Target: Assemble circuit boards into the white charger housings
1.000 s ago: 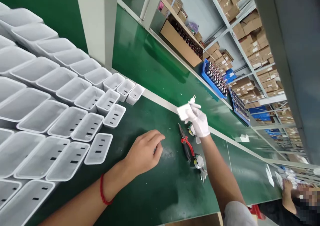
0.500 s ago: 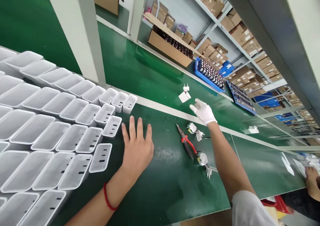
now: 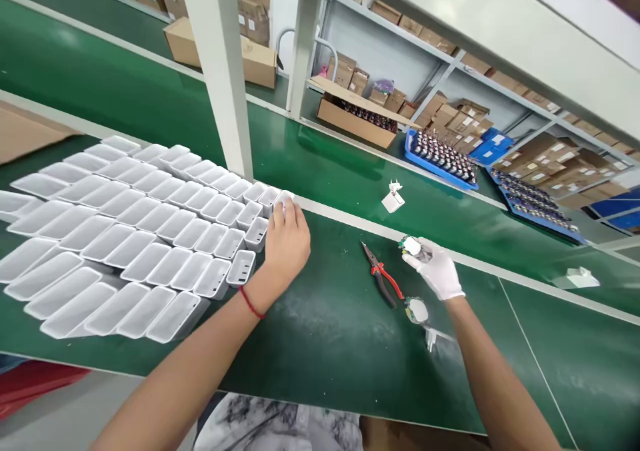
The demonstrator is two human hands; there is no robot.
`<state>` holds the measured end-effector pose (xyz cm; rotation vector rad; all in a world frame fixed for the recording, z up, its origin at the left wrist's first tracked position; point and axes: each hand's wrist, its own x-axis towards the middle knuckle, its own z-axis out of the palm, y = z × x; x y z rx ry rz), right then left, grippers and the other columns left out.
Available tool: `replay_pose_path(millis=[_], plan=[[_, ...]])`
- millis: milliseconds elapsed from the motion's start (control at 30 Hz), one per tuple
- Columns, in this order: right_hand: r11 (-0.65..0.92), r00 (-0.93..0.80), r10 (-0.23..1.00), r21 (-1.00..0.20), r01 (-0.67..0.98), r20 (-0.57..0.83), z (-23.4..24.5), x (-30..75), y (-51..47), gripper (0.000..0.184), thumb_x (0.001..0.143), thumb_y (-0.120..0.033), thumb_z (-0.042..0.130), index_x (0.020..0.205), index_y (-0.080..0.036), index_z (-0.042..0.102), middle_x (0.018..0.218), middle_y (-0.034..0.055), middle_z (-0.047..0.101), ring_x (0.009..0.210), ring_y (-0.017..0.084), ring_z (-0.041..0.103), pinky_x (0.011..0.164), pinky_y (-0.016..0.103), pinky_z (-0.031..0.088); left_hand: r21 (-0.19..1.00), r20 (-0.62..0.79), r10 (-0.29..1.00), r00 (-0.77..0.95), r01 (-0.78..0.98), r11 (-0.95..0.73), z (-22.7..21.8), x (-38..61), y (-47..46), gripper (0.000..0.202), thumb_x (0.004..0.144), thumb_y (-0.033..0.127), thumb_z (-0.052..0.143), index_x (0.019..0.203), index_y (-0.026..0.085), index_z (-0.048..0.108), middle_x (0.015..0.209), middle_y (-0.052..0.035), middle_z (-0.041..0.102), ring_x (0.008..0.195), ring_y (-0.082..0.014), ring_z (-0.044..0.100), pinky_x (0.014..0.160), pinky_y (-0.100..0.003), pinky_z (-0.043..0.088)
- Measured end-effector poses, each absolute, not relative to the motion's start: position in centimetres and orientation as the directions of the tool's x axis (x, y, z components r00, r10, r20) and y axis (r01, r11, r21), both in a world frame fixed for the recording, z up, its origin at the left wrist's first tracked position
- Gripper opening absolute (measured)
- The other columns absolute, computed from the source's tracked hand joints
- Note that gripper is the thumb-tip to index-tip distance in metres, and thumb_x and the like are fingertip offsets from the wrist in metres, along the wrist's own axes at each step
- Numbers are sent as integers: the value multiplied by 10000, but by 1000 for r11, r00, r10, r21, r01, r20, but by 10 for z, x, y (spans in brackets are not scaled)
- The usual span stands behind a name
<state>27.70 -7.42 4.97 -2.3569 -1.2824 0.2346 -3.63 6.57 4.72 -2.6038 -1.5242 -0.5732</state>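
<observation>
My left hand (image 3: 287, 241), bare with a red cord at the wrist, has its fingers closed on a white plastic case (image 3: 285, 196) at the near right end of the rows. The fingers cover most of that case. My right hand (image 3: 437, 272), in a white glove, grips a small circuit board (image 3: 413, 245) with a white round part. Between the hands lie red-and-black long-nose pliers (image 3: 381, 274). A second board (image 3: 416, 310) rests below the right hand, beside a white plug piece (image 3: 431, 339).
Rows of open white cases (image 3: 125, 244) fill the left of the green table. On the green strip beyond lies a white plug adapter (image 3: 393, 198). Blue trays of parts (image 3: 440, 160) and an open carton (image 3: 350, 119) stand behind. A metal post (image 3: 225, 84) rises at the left.
My left hand has gone from open over the table to the end case. My right hand has come down from above the green strip and taken hold of a circuit board. The view has turned.
</observation>
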Motion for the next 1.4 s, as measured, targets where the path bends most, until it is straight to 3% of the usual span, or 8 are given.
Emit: replay_pose_path(millis=[233, 467, 700, 833, 1033, 1167, 1300, 1400], plan=[[-176, 346, 917, -576, 799, 200, 100, 215, -121, 525, 718, -478, 741, 1157, -198, 673, 1068, 109, 670, 966, 284, 678, 880, 438, 551, 41, 223, 858, 463, 875, -483, 69, -26, 106, 319, 799, -14, 386, 945, -6, 669, 938, -262, 663, 1043, -391, 543, 837, -466, 401], [-17, 278, 957, -943, 332, 81, 80, 183, -126, 685, 690, -471, 815, 1271, -227, 545, 1105, 104, 669, 972, 249, 686, 893, 418, 561, 131, 153, 663, 733, 650, -748, 59, -16, 34, 207, 894, 187, 508, 882, 81, 686, 831, -175, 675, 942, -330, 574, 809, -432, 453], [85, 303, 935, -946, 314, 184, 54, 180, -110, 589, 584, -472, 888, 1108, -282, 699, 1065, 52, 651, 962, 240, 645, 921, 435, 518, 455, 154, 531, 833, 417, -787, 47, -55, 22, 752, 767, 364, 733, 1427, 179, 423, 1432, -179, 421, 1327, -385, 393, 1025, -515, 431], [55, 323, 930, -936, 349, 175, 46, 178, -105, 656, 606, -508, 867, 1191, -291, 666, 1100, 59, 657, 993, 249, 638, 950, 453, 498, 578, -40, 504, 863, 431, -693, 39, -51, 25, 462, 879, 222, 578, 1336, 202, 514, 1390, -131, 482, 1189, -295, 575, 975, -407, 500], [107, 230, 916, -753, 649, 328, 55, 175, -106, 597, 639, -452, 866, 1160, -261, 644, 1084, 74, 653, 951, 251, 654, 876, 447, 524, 676, -174, 522, 835, 487, -552, 46, -40, 19, 881, 692, 559, 765, 1400, 161, 424, 1294, -150, 515, 860, -256, 663, 750, -381, 570], [267, -3, 889, -510, 818, 459, 72, 173, -104, 580, 711, -422, 826, 1222, -271, 597, 1054, 80, 648, 1005, 266, 624, 866, 455, 509, 811, -130, 378, 916, 318, -491, 37, -42, 30, 768, 764, 346, 725, 1437, 252, 367, 1489, -108, 386, 684, -121, 622, 683, -298, 550], [290, -146, 882, -272, 917, 448, 83, 164, -97, 555, 702, -428, 812, 1171, -227, 596, 963, 74, 660, 903, 263, 624, 838, 472, 486, 787, -74, 418, 905, 310, -533, 23, -32, 25, 562, 746, 332, 760, 1246, 219, 528, 1114, -54, 663, 781, -193, 658, 654, -285, 499], [282, -190, 899, -189, 941, 394, 90, 157, -92, 514, 719, -416, 787, 1138, -179, 608, 940, 82, 662, 878, 259, 617, 831, 459, 475, 763, -72, 490, 869, 365, -534, 18, -29, 18, 577, 716, 373, 790, 1200, 207, 526, 870, -8, 662, 760, -216, 667, 602, -279, 474]])
